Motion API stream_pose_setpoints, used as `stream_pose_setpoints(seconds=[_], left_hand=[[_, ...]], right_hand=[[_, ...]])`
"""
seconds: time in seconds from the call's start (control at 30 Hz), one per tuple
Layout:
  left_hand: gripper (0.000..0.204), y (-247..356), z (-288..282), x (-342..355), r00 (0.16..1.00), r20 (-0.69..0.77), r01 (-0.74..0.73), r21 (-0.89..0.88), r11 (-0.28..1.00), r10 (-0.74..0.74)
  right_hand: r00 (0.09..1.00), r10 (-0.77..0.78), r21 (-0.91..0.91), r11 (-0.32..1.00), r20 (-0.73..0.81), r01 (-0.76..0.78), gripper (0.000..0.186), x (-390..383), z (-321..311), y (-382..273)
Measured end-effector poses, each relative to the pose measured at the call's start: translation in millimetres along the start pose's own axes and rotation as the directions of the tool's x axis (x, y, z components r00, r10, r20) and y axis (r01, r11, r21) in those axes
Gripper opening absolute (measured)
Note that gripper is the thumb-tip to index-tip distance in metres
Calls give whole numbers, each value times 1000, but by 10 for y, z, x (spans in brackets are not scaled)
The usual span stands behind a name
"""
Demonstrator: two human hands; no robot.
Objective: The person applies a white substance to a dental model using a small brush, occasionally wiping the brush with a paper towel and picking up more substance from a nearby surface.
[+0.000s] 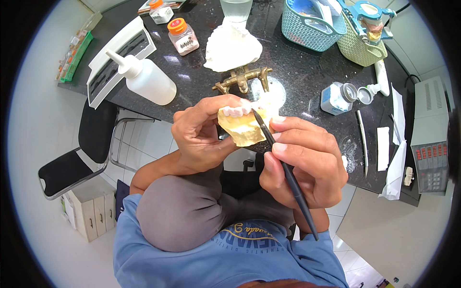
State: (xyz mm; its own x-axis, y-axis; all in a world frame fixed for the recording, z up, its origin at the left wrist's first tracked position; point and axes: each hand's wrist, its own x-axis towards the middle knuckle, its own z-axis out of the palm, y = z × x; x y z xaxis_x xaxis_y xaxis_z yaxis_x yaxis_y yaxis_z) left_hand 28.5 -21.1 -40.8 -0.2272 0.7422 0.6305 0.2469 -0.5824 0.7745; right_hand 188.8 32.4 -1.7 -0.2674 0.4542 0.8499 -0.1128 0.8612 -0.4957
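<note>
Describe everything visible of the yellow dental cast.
The dental cast is a chunky, plaster-like yellow piece with a row of pale teeth along its upper edge and an uneven lower outline. It is held up near the edge of the black counter. The left hand grips its left side; the tip of a dark pen-like tool in the right hand is at the teeth, contact unclear. Glare blurs its right end.

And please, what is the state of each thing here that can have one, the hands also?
Left hand: holding tooth model
Tooth model: held up, teeth on upper edge
Right hand: gripping black tool
Black tool: tip at the teeth
Small blue-and-white jar: lid open
Front orange-lid jar: closed
Back orange-lid jar: closed
Squeeze bottle: upright, nozzle on
Blue basket: filled
Small cabinet: shut
</note>
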Motion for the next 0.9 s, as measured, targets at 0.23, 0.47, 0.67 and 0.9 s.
stream_pose_setpoints(seconds=[0.23,0.47,0.67,0.9], left_hand=[[44,0,3,-4,1000,2,-1,-11,1000,1],[44,-6,3,0,999,22,-23,-6,1000,24],[43,-14,28,-11,999,-12,-39,-65,997,39],[43,-61,11,-5,999,3,-36,-161,986,37]], right_hand=[[1000,-16,4,1000,-2,16,29,2,-13,-3],[999,30,59,998,-31,-29,24,14,5,-35],[998,45,90,995,-47,-41,25,-9,38,-35],[969,162,143,980,-184,-137,13,-95,-194,-41]])
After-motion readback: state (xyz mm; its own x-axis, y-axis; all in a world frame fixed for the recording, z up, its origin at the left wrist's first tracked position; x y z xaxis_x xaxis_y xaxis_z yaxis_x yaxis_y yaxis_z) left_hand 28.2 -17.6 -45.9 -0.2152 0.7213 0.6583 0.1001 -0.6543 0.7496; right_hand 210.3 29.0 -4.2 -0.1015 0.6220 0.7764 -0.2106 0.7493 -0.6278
